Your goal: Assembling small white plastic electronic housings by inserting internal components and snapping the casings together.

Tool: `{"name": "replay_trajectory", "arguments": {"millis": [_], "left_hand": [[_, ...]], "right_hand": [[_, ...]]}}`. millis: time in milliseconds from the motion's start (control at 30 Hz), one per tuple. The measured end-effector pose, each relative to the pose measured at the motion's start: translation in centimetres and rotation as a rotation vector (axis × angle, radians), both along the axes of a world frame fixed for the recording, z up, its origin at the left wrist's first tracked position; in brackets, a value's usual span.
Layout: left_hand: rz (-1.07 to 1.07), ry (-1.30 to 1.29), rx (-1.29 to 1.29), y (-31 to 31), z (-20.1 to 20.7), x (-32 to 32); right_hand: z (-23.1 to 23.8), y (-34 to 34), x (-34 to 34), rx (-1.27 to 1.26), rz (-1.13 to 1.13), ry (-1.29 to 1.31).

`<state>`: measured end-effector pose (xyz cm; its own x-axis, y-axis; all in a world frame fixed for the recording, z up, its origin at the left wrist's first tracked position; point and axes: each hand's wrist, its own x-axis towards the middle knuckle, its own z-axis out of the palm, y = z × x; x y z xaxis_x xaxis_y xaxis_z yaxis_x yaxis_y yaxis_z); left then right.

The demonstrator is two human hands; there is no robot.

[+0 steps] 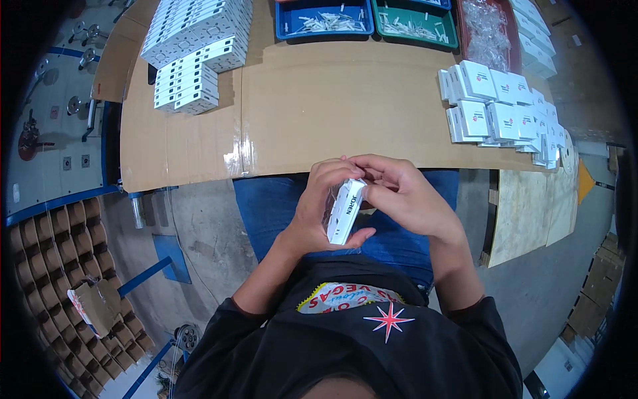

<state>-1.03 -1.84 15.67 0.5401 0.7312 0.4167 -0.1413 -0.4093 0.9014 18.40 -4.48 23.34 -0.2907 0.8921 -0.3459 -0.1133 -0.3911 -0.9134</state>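
Observation:
A small white box with dark printing on its side is held upright on end over my lap, just off the table's near edge. My left hand is closed around it, the thumb at its lower end. With bent fingers, my right hand grips the upper end, thumb against the box. Something shiny and see-through shows along the box's left side; whether it is a plastic wrapper I cannot tell. Some of the fingertips are hidden behind the box.
A cardboard-covered table lies ahead. Stacked white parts stand far left, small white boxes at right. Behind are a blue tray and a green tray of small white pieces, plus a red bin of clear plastic.

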Motion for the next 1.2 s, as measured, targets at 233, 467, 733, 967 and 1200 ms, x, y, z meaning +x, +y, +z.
{"name": "replay_trajectory", "arguments": {"millis": [233,467,733,967,1200], "left_hand": [[0.026,0.146,0.168,0.2,0.8,-0.2],[0.059,0.162,0.235,-0.2,0.1,-0.1],[0.036,-0.043,-0.121,-0.8,-0.9,-0.1],[0.02,-0.493,-1.015,0.8,0.0,-0.2],[0.033,-0.386,-1.541,1.0,2.6,0.9]], "right_hand": [[1.4,0.3,0.4,-0.011,0.096,-0.068],[0.6,0.1,0.2,0.018,0.089,-0.109],[0.4,1.0,0.5,-0.219,0.07,-0.038],[-0.3,-0.3,0.6,0.046,-0.031,-0.406],[-1.6,-0.1,0.1,0.557,0.161,-0.535]]}}
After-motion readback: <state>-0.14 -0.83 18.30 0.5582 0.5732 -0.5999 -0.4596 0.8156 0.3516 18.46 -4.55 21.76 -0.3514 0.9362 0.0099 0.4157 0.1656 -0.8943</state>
